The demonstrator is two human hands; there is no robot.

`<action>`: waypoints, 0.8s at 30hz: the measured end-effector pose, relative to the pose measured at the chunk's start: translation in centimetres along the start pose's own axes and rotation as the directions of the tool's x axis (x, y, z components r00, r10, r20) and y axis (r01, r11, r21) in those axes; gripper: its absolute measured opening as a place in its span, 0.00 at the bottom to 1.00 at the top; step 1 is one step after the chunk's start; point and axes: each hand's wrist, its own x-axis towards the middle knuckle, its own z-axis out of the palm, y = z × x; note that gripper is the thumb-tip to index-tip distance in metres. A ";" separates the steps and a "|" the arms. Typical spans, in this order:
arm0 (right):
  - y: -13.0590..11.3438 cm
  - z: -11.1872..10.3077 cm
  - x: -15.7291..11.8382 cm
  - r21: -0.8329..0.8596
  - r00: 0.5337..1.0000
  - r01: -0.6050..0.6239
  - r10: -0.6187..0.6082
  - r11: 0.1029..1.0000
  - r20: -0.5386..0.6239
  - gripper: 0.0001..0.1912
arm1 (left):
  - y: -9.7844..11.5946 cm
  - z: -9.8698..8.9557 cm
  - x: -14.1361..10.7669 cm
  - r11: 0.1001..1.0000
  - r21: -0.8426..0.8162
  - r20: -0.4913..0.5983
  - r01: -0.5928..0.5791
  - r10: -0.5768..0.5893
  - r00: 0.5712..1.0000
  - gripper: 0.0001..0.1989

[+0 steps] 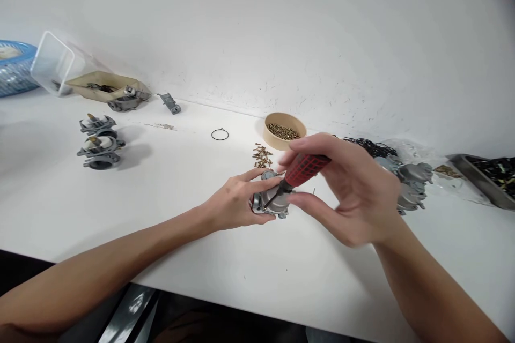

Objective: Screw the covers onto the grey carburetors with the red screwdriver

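Observation:
A grey metal carburetor (277, 202) rests on the white table, with my left hand (237, 201) wrapped round its left side. My right hand (354, 190) grips a red and black screwdriver (304, 170), which slants down to the left. Its tip meets the near left part of the carburetor's cover; whether a screw sits under it is too small to tell. Just behind the carburetor lies a loose pile of brass screws (262, 155). Beyond them stands a round tan tub (285, 142) holding many more screws.
A black ring gasket (220, 134) lies left of the tub. Two carburetor bodies (100, 144) stand at the left, near a beige tray (94, 87), a clear bin (52, 64) and a blue basket (18, 72). More carburetors (412, 187) and a metal tray (478, 182) are at the right.

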 end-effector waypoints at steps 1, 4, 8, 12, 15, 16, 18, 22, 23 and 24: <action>-0.3 -0.1 0.0 0.046 0.999 -0.028 0.027 0.999 0.026 0.30 | -0.1 0.0 0.0 1.000 0.001 -0.006 -0.006 0.006 1.000 0.29; -0.8 -0.5 0.1 0.097 0.999 -0.033 0.029 0.995 0.044 0.26 | -0.2 0.2 -0.1 1.000 0.009 -0.010 -0.010 0.010 1.000 0.30; -0.8 -0.3 0.1 -0.042 0.999 0.028 -0.030 0.999 -0.032 0.27 | -0.2 0.2 -0.1 0.999 -0.004 0.001 0.037 -0.037 0.999 0.29; -1.0 0.4 0.3 -0.209 0.991 0.035 -0.061 0.977 -0.119 0.26 | -0.1 0.2 -0.1 0.999 -0.013 0.018 0.041 -0.041 0.999 0.27; -0.9 0.6 0.3 -0.354 0.969 0.055 -0.135 0.934 -0.208 0.24 | -0.2 0.3 -0.1 0.999 -0.007 0.002 0.033 -0.033 0.999 0.29; -0.7 0.6 0.3 -0.385 0.962 0.055 -0.152 0.921 -0.226 0.24 | -0.3 0.3 -0.2 0.999 -0.006 0.001 0.033 -0.033 0.999 0.30; -0.3 0.4 0.2 -0.402 0.959 0.034 -0.142 0.915 -0.243 0.25 | -0.5 0.4 -0.2 0.999 -0.006 0.000 0.042 -0.042 0.999 0.31; 0.1 -0.4 0.0 -0.294 0.955 -0.115 0.025 0.949 -0.294 0.32 | -0.5 0.0 0.0 0.998 -0.015 0.015 0.064 -0.064 0.998 0.33; 0.0 -0.7 0.0 -0.266 0.944 -0.147 0.054 0.953 -0.326 0.33 | -0.4 -0.1 0.0 0.997 -0.013 0.029 0.073 -0.072 0.997 0.33; -0.1 -1.1 0.1 -0.245 0.928 -0.165 0.066 0.955 -0.367 0.32 | -0.3 -0.3 0.0 0.997 -0.006 0.045 0.080 -0.080 0.996 0.33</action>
